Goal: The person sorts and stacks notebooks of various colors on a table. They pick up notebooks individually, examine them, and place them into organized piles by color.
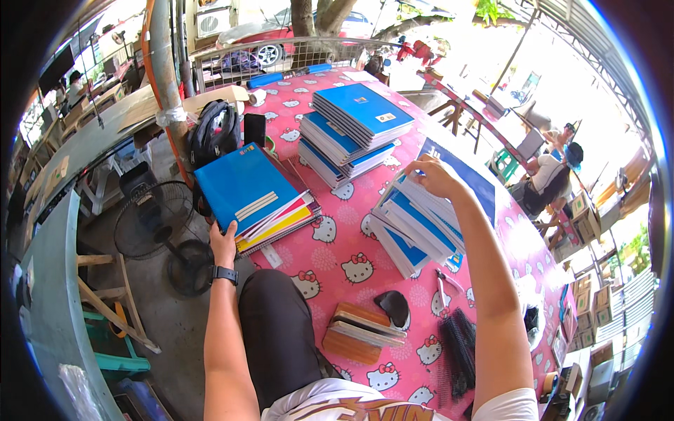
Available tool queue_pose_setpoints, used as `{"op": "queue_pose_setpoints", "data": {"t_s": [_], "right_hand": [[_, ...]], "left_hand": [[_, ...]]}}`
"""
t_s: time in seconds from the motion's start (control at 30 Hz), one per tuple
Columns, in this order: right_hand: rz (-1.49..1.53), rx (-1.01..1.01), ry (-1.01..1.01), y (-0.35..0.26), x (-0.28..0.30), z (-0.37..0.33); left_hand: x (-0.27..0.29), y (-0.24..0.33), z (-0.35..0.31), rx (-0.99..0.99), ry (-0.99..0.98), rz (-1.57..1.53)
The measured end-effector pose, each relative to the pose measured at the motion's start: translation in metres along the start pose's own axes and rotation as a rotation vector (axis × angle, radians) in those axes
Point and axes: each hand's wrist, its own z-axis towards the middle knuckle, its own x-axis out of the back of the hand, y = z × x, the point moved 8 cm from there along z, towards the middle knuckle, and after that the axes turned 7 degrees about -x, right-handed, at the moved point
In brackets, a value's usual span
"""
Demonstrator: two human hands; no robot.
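The left grip (223, 244) lays its thumb over the near edge of the left notebook pile (246, 184), fingers mostly hidden; the right grip (439, 177) curls, fingers bent, at the upper edge of the right notebook pile (414, 214). Whether either is closed on anything, I cannot tell. One more, the far notebook pile (365, 116), makes three on the pink, cat-patterned tabletop (326, 270), with one pair of pliers (448, 282). One fan (153, 221) stands on the grey floor (184, 316). The right forearm slants up and inward; the left rises nearly straight.

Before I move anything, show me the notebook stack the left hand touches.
The left stack, nearest the fan: the left hand has its thumb on top. The right hand is at the right stack; neither touches the back stack.
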Motion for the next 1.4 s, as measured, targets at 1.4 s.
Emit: {"op": "queue_pose_setpoints", "data": {"t_s": [1.4], "right_hand": [[0.517, -0.425, 0.694, 0.056, 0.077, -0.038]], "left_hand": [[0.017, 0.023, 0.003, -0.066, 0.084, 0.012]]}}
